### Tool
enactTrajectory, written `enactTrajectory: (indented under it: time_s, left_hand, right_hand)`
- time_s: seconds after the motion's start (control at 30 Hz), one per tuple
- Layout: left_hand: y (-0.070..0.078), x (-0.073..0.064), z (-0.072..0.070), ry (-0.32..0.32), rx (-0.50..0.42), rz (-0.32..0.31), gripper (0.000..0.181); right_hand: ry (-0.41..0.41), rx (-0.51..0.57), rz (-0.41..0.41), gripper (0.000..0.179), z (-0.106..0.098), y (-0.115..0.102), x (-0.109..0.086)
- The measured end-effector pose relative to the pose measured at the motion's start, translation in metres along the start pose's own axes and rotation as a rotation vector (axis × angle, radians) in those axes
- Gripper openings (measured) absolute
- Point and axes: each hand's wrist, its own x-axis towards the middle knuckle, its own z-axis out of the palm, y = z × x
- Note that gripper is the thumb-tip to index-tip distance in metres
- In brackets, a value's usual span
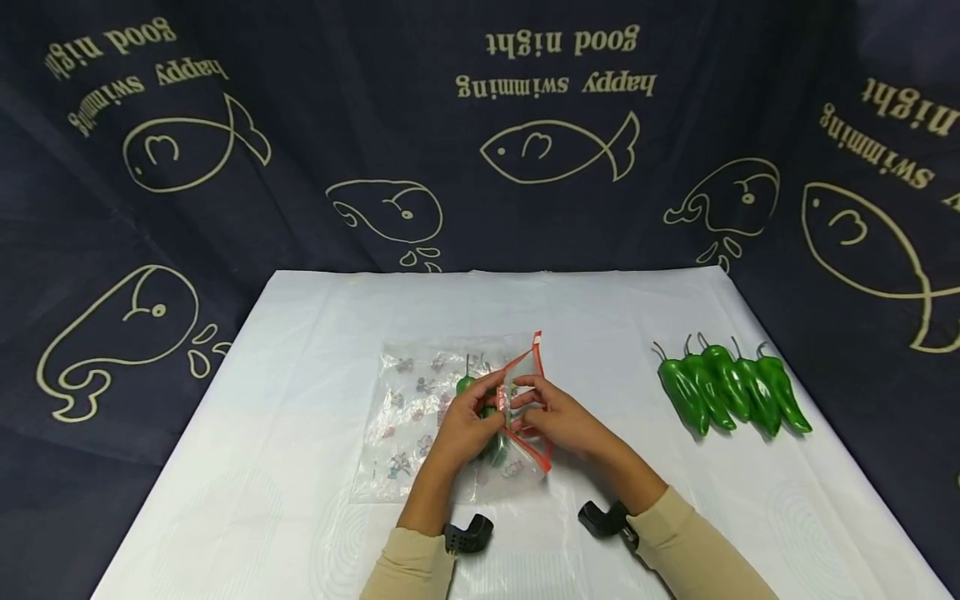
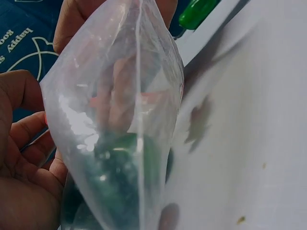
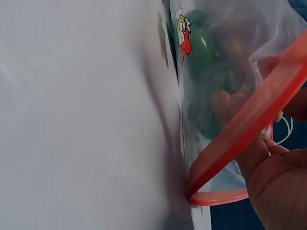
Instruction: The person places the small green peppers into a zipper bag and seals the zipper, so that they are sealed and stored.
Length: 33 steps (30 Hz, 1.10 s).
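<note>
A clear zip bag [image 1: 420,417] with printed cartoon figures and a red-edged mouth lies on the white table. My left hand [image 1: 468,425] grips it near the mouth, thumb toward me. Fingers of my right hand [image 1: 562,421] reach in through the mouth, loosely bent and spread. Green peppers [image 1: 466,384] are inside the bag, partly hidden by the left hand. In the right wrist view, a green pepper [image 3: 204,52] shows through the plastic beside the fingers. The left wrist view shows fingers inside the bag, just above green shapes blurred by the film.
Several glossy green peppers [image 1: 720,387] with curved stems lie side by side in a row at the right of the table [image 1: 600,325]. A dark blue curtain [image 1: 390,100] with fish and whale drawings hangs behind. Both wrists wear black camera mounts [image 1: 468,533].
</note>
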Motion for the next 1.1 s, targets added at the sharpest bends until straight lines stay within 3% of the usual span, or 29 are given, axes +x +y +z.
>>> enactTrajectory:
  time_s: [0.2, 0.4, 0.83, 1.1]
  left_hand:
    - [0.010, -0.001, 0.000, -0.012, 0.007, -0.007, 0.061]
    - [0.009, 0.001, 0.002, -0.006, -0.011, 0.000, 0.060]
    - [0.007, -0.002, -0.003, 0.006, -0.002, -0.018, 0.061]
    - [0.005, -0.001, -0.002, 0.023, -0.035, -0.027, 0.061]
  right_hand:
    - [0.000, -0.070, -0.044, 0.057, -0.010, 0.003, -0.004]
    - [0.083, -0.211, -0.105, 0.046, -0.031, 0.002, -0.015]
    - [0.282, -0.471, -0.136, 0.044, -0.094, -0.002, -0.042]
    - [0.319, -0.636, -0.151, 0.045, -0.129, -0.009, -0.062]
